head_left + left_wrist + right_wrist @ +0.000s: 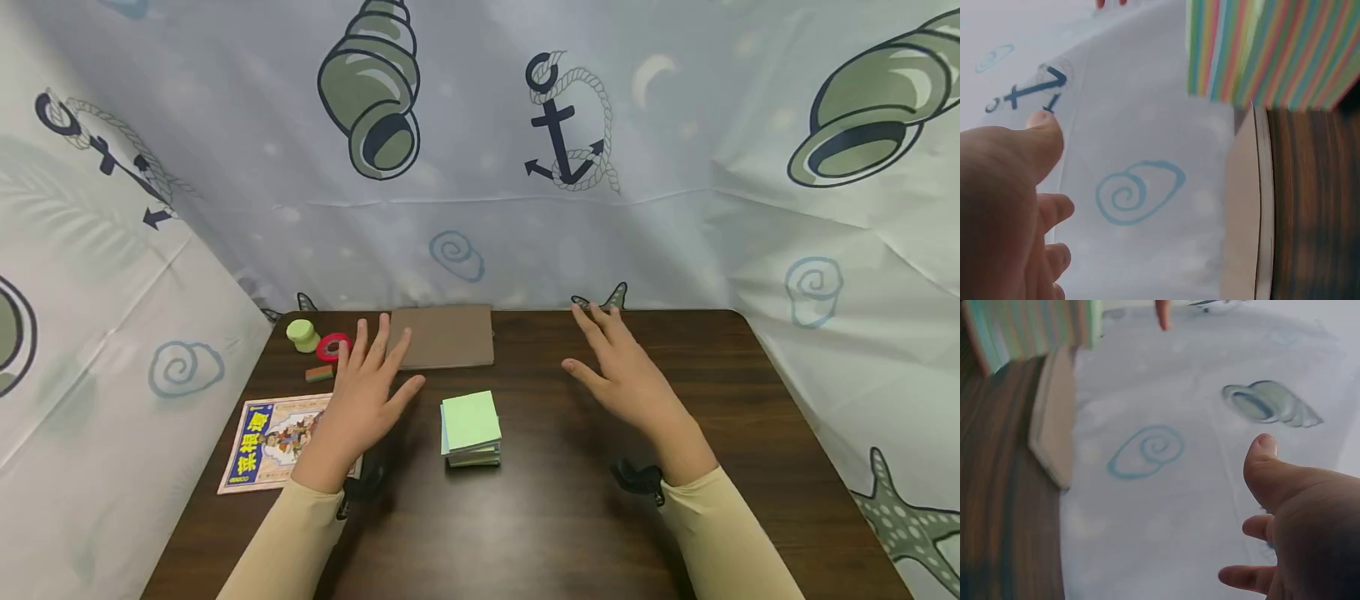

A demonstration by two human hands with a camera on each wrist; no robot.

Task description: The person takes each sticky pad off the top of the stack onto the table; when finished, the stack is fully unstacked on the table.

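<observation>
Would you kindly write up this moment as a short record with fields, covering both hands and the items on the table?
left hand: left hand open, fingers spread, above the table, holding nothing
right hand: right hand open, fingers straight, holding nothing
between hands: stack of coloured paper, green sheet on top
behind stack: brown folder, lying flat
left side: booklet, red tape ring, green cup
surface: dark wooden table

On the surface [570, 517] a paper stack [471, 427] lies centrally between both hands, a flat folder [446, 336] behind it, a booklet [272, 442] at left, and a cup [303, 335], tape roll [332, 346] and eraser [319, 373] at the far left.
</observation>
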